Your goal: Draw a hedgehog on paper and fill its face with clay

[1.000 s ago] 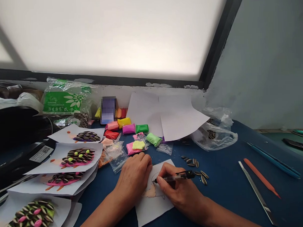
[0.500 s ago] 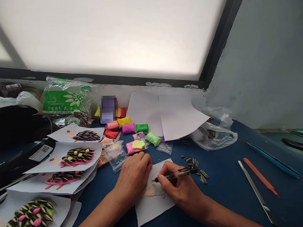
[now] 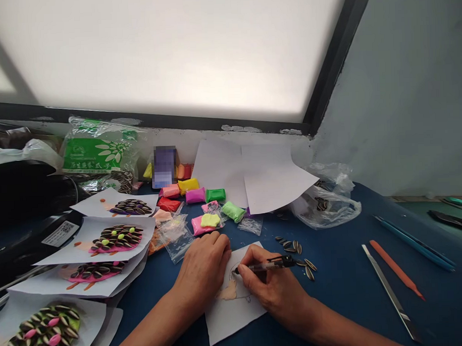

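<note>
My right hand [image 3: 270,280] is closed around a black pen [image 3: 270,264], its tip on a small white paper [image 3: 230,324]. The paper carries a thin drawn outline and a flat piece of peach clay [image 3: 229,291]. My left hand [image 3: 204,262] rests on the left side of the same paper, fingers curled and holding it down; its fingertips are partly hidden. Several striped sunflower seeds [image 3: 296,248] lie on the blue table just beyond my right hand. Bright yellow clay [image 3: 210,220] sits on a pink packet beyond my left hand.
At left, finished sheets bear seed-and-clay hedgehogs [image 3: 117,239]. Clay packets [image 3: 195,195], a phone [image 3: 164,166] and a green seed bag [image 3: 94,152] stand behind. Blank sheets [image 3: 272,179] and a plastic bag [image 3: 327,210] are further back. At right lie a metal blade tool [image 3: 390,291], orange tool [image 3: 397,269] and blue tweezers [image 3: 415,243].
The pen tip has moved slightly up and right along the outline, and the pen's back end has tipped lower. My left hand stays in place on the paper.
</note>
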Tool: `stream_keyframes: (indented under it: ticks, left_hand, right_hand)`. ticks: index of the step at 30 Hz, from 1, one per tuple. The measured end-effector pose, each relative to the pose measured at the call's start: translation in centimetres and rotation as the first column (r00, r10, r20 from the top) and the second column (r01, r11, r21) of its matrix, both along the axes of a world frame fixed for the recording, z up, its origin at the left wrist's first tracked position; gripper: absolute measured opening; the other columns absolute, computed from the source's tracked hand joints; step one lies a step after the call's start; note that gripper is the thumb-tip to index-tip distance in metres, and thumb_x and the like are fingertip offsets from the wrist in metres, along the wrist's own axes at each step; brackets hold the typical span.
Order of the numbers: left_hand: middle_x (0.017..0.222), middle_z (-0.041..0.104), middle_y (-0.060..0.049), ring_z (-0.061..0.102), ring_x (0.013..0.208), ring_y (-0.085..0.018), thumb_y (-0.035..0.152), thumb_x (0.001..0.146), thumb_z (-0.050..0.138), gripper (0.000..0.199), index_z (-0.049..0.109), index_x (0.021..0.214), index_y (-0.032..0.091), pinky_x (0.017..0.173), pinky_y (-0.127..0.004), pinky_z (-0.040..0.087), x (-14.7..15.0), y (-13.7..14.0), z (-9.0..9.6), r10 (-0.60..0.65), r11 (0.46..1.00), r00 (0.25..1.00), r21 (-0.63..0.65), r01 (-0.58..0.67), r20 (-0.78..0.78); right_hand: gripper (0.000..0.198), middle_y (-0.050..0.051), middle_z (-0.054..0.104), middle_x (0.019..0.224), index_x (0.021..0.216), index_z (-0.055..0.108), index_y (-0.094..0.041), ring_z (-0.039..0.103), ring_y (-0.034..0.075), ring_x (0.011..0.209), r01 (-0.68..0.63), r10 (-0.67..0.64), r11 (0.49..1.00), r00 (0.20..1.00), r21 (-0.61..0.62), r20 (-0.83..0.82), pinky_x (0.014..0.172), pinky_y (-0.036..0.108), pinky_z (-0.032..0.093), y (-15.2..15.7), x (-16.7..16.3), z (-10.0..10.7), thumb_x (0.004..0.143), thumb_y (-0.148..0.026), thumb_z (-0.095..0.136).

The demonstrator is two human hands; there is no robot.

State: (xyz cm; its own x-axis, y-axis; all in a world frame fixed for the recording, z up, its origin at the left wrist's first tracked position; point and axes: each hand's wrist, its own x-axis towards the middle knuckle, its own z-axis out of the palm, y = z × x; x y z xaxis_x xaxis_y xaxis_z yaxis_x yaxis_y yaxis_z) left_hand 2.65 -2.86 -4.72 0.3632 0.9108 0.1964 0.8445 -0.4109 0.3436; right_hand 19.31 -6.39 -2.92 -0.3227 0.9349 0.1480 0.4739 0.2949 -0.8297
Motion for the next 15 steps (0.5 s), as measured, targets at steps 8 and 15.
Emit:
stream_keyframes:
  ticks: [8, 15]
  left_hand:
    - [0.083, 0.059, -0.002, 0.052, 0.076, -0.019, 0.021, 0.093, 0.04, 0.018, 0.054, 0.082, 0.021, 0.069, -0.031, 0.035, 0.03, -0.07, 0.06, 0.0, 1.0, 1.0, -0.002, 0.0, 0.009]
    - [0.082, 0.059, -0.002, 0.052, 0.077, -0.019, 0.021, 0.093, 0.04, 0.018, 0.054, 0.081, 0.021, 0.069, -0.031, 0.035, 0.03, -0.01, 0.0, -0.002, 1.0, 1.0, 0.008, 0.001, 0.006]
  right_hand:
    - [0.019, -0.003, 0.049, 0.063, 0.071, 0.048, -0.02, 0.045, 0.012, 0.056, -0.004, 0.004, 1.0, 1.0, 0.02, -0.007, 0.053, 0.024, 0.035, -0.03, 0.03, -0.19, 0.089, -0.027, 0.046]
    - [0.019, -0.002, 0.048, 0.064, 0.071, 0.047, -0.019, 0.044, 0.012, 0.057, -0.002, 0.002, 1.0, 1.0, 0.003, -0.013, 0.053, 0.025, 0.035, -0.17, 0.05, -0.12, 0.088, -0.027, 0.045]
